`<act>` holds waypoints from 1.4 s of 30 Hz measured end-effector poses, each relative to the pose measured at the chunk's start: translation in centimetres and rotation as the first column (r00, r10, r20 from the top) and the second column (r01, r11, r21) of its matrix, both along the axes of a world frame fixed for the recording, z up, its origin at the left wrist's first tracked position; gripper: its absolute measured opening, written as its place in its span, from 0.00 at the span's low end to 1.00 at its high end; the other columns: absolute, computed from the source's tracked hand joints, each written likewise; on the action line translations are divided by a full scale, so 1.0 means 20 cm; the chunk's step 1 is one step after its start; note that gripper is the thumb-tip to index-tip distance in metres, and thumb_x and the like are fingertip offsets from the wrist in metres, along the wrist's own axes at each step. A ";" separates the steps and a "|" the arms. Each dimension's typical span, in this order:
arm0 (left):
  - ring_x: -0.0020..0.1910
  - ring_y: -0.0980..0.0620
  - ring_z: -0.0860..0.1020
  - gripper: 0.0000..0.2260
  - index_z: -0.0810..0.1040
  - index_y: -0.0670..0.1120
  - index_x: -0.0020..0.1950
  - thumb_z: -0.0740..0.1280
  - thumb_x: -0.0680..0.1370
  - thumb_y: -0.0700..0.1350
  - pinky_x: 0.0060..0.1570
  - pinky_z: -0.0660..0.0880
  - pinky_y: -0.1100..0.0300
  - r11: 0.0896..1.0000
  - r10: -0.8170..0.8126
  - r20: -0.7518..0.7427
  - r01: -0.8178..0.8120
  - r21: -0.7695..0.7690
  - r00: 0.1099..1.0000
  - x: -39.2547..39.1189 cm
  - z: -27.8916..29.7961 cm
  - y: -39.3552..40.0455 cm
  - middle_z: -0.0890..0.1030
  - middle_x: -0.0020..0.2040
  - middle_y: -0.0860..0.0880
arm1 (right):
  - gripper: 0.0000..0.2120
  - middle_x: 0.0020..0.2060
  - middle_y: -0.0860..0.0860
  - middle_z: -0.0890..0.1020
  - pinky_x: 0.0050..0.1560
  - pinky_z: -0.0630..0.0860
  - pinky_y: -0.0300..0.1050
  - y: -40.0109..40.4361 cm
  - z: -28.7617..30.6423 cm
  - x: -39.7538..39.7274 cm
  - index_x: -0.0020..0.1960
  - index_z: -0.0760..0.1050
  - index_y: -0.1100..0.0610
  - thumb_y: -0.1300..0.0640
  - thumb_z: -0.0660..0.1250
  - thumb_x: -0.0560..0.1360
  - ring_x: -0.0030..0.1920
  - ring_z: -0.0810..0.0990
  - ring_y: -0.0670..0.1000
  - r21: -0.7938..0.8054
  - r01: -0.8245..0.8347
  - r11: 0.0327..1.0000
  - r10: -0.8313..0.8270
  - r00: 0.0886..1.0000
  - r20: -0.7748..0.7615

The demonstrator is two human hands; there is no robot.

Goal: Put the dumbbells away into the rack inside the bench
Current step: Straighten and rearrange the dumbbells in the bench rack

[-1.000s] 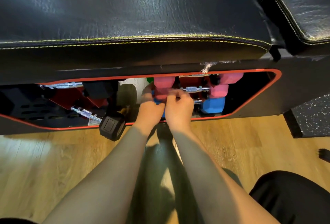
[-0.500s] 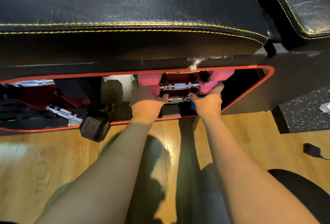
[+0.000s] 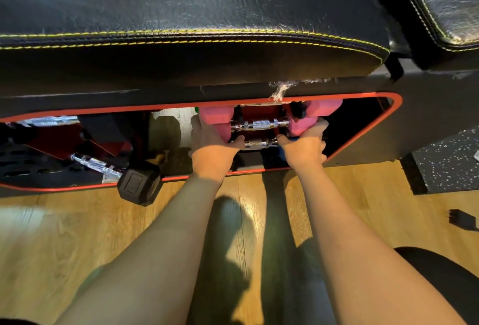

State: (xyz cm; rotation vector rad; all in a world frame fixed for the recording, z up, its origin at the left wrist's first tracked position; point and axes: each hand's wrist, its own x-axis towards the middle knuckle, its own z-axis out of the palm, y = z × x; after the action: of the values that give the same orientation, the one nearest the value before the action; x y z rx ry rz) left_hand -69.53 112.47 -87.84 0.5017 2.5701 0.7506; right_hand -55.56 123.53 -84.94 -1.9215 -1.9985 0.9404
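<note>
Inside the bench's red-rimmed opening (image 3: 363, 143), two pink dumbbells lie one above the other on the red rack (image 3: 261, 114). The upper pink dumbbell (image 3: 324, 108) sits at the top. My left hand (image 3: 212, 148) grips the left head of the lower pink dumbbell (image 3: 256, 143), thumb by its chrome handle. My right hand (image 3: 304, 147) grips its right head; a blue head shows just under that hand. A black hex dumbbell (image 3: 138, 184) lies tilted at the left, its head sticking out over the opening's lower rim.
The black padded bench top (image 3: 207, 26) overhangs the opening. A second chrome handle (image 3: 49, 120) lies far left in the rack. Wooden floor (image 3: 77, 221) runs below; a speckled mat (image 3: 445, 164) and a small black adapter (image 3: 460, 218) lie right. My knee (image 3: 440, 278) is bottom right.
My hands moved apart from the middle of the dumbbell to its two heads. In the last half second they stayed nearly still.
</note>
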 end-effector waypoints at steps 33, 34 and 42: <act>0.47 0.44 0.72 0.12 0.73 0.40 0.46 0.66 0.77 0.50 0.50 0.69 0.52 0.758 0.554 -0.268 -0.345 0.553 0.788 -0.21 -0.02 -0.89 0.74 0.45 0.43 | 0.10 0.53 0.58 0.76 0.52 0.69 0.50 -1.06 -0.31 -0.26 0.53 0.72 0.57 0.56 0.61 0.73 0.54 0.75 0.61 -0.088 0.237 0.968 -0.252 0.931 -0.264; 0.47 0.41 0.73 0.13 0.73 0.41 0.45 0.66 0.77 0.51 0.51 0.70 0.49 0.665 0.658 -0.174 -0.458 0.589 0.732 -0.26 -0.03 -0.90 0.73 0.45 0.44 | 0.07 0.52 0.57 0.76 0.47 0.69 0.47 -1.12 -0.31 -0.32 0.51 0.72 0.57 0.56 0.62 0.74 0.50 0.76 0.58 -0.163 0.116 0.980 -0.164 0.933 -0.321; 0.59 0.37 0.77 0.25 0.73 0.36 0.62 0.62 0.79 0.57 0.61 0.72 0.49 0.483 0.753 0.406 -0.854 0.194 0.518 -0.44 -0.20 -0.93 0.78 0.60 0.36 | 0.35 0.58 0.53 0.79 0.60 0.78 0.56 -1.29 -0.36 -0.76 0.66 0.65 0.51 0.37 0.74 0.67 0.57 0.80 0.55 -0.532 -0.262 0.805 -0.013 0.890 -0.457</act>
State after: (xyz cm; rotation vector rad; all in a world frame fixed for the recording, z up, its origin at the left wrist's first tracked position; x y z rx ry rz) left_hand -78.30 93.84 -91.84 -0.8087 2.2892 1.5187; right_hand -70.73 97.68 -92.15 -1.5937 -1.6916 2.0207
